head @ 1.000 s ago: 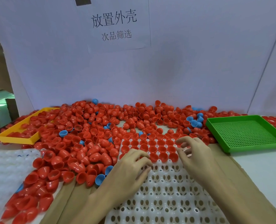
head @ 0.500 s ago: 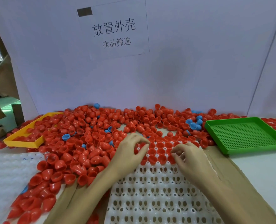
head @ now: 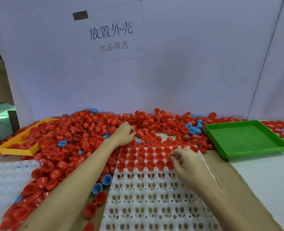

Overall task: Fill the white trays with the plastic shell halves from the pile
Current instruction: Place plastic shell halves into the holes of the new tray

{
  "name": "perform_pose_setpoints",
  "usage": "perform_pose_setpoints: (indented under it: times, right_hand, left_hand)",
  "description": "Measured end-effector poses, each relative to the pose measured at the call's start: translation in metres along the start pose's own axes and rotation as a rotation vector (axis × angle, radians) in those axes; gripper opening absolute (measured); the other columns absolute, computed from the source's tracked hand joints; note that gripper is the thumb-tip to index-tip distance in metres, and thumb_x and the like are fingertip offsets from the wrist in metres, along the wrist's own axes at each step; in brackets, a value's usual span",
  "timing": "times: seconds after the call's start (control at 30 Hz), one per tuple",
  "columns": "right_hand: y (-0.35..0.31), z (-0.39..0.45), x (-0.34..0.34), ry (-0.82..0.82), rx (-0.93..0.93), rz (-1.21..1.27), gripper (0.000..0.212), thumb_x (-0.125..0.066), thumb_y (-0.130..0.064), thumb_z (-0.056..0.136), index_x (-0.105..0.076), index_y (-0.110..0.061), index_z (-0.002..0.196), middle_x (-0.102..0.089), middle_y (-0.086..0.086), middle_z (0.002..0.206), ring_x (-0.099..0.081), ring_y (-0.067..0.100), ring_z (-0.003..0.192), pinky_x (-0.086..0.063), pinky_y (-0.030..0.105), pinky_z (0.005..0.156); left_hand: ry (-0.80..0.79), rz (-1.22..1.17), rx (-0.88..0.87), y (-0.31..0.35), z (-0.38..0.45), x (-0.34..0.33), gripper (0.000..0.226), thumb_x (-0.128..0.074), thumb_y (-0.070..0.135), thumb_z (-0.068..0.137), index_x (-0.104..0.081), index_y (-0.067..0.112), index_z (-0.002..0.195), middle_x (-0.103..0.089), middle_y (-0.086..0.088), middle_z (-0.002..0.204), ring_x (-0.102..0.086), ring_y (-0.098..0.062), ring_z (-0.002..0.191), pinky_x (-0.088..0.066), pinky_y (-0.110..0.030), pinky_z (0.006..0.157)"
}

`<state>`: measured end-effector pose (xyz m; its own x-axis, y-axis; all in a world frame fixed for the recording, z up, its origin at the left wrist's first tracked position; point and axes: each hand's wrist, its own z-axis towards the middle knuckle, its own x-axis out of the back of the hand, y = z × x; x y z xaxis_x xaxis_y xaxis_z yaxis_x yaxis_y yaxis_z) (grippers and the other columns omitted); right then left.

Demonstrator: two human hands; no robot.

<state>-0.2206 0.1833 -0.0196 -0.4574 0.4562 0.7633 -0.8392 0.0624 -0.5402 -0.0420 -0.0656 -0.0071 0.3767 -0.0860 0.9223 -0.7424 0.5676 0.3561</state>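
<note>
Red shells (head: 81,139) heaped at eleven o'clock: my left hand (head: 125,135) grips some, my right hand (head: 186,161) pinches one over the white tray (head: 154,202).

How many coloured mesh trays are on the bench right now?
2: the green tray sits right of the white tray, holding nothing; the yellow tray sits far left, half buried under red shells.

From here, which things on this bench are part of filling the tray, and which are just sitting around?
Part of the job:
- white tray, far rows filled
- pile of red shell halves
- left hand reaching into the pile
- right hand at the tray's filled rows

Lying about:
- green perforated tray
- yellow tray
- wall sign
- cardboard sheet
</note>
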Motion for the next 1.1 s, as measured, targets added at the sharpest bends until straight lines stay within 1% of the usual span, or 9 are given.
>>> perform_pose_setpoints:
  times: [0.23,0.37,0.5,0.57,0.63,0.7,0.8,0.97,1.1]
  right_hand:
    - [0.0,0.001,0.0,0.003,-0.013,0.004,0.018,-0.057,-0.02,0.104,-0.074,-0.026,0.106,-0.06,-0.015,0.099,-0.055,-0.001,0.089,-0.047,0.018,0.081]
    - [-0.004,0.001,0.004,-0.006,-0.016,-0.003,0.017,-0.058,-0.019,0.104,-0.074,-0.025,0.105,-0.065,-0.011,0.1,-0.06,0.003,0.093,-0.05,0.021,0.083]
    - [-0.012,-0.001,0.01,0.006,-0.023,0.016,0.019,-0.058,-0.018,0.104,-0.071,-0.025,0.116,-0.065,-0.012,0.106,-0.061,0.001,0.094,-0.052,0.018,0.082]
    - [-0.018,-0.003,0.014,-0.062,-0.003,0.2,0.021,-0.063,-0.021,0.103,-0.068,-0.03,0.121,-0.067,-0.014,0.104,-0.066,0.002,0.092,-0.059,0.024,0.083]
    - [-0.026,-0.004,0.02,-0.263,-0.015,0.583,0.026,-0.068,-0.028,0.1,-0.067,-0.035,0.125,-0.074,-0.007,0.104,-0.073,0.008,0.094,-0.063,0.032,0.082]
    - [-0.032,-0.008,0.02,-0.409,0.017,0.735,0.035,-0.071,-0.039,0.096,-0.065,-0.039,0.13,-0.075,-0.008,0.108,-0.076,0.014,0.096,-0.063,0.031,0.079]
    - [-0.036,-0.013,0.008,-0.422,0.075,0.631,0.045,-0.078,-0.041,0.09,-0.061,-0.044,0.131,-0.071,-0.008,0.111,-0.075,0.012,0.097,-0.063,0.031,0.081]
    - [-0.035,-0.013,0.003,-0.362,0.042,0.683,0.033,-0.072,-0.011,0.097,-0.067,-0.031,0.124,-0.072,0.003,0.102,-0.077,0.02,0.088,-0.065,0.036,0.077]
    - [-0.035,-0.012,0.012,-0.407,0.004,0.795,0.02,-0.069,-0.022,0.1,-0.073,-0.025,0.12,-0.077,0.0,0.101,-0.078,0.021,0.09,-0.064,0.031,0.077]
  left_hand:
    - [0.303,-0.408,-0.053,0.011,-0.039,0.017,0.025,-0.078,0.015,0.092,-0.077,0.022,0.117,-0.067,0.004,0.124,-0.063,-0.009,0.114,-0.053,-0.028,0.104]
    - [0.299,-0.809,-0.019,0.035,-0.087,0.016,0.031,-0.088,0.015,0.083,-0.072,0.024,0.107,-0.075,0.006,0.111,-0.07,-0.007,0.103,-0.057,-0.022,0.092]
    - [0.214,-0.942,-0.038,0.051,-0.132,0.003,0.018,-0.083,0.012,0.087,-0.074,0.018,0.101,-0.077,0.0,0.102,-0.074,-0.015,0.098,-0.057,-0.023,0.09]
    - [0.171,-1.031,-0.014,0.058,-0.148,-0.002,0.012,-0.082,0.011,0.089,-0.076,0.019,0.096,-0.078,-0.004,0.098,-0.075,-0.02,0.095,-0.058,-0.024,0.086]
    - [0.143,-1.052,-0.01,0.064,-0.158,-0.004,0.012,-0.081,0.009,0.09,-0.076,0.02,0.093,-0.078,-0.004,0.094,-0.076,-0.021,0.09,-0.059,-0.024,0.08]
    - [0.13,-1.031,-0.026,0.067,-0.164,-0.005,0.012,-0.078,0.005,0.091,-0.075,0.016,0.094,-0.077,-0.003,0.092,-0.076,-0.018,0.083,-0.059,-0.022,0.074]
    - [0.15,-0.999,-0.007,0.071,-0.17,-0.007,0.013,-0.075,0.001,0.092,-0.073,0.013,0.096,-0.076,-0.004,0.093,-0.076,-0.019,0.081,-0.059,-0.022,0.069]
    - [0.106,-1.036,-0.013,0.073,-0.174,-0.002,0.009,-0.076,0.006,0.094,-0.075,0.013,0.099,-0.076,-0.005,0.098,-0.078,-0.026,0.09,-0.062,-0.029,0.079]
    - [0.103,-1.058,-0.001,0.073,-0.176,-0.002,0.007,-0.077,0.008,0.093,-0.075,0.01,0.099,-0.077,-0.005,0.098,-0.078,-0.028,0.086,-0.062,-0.031,0.077]
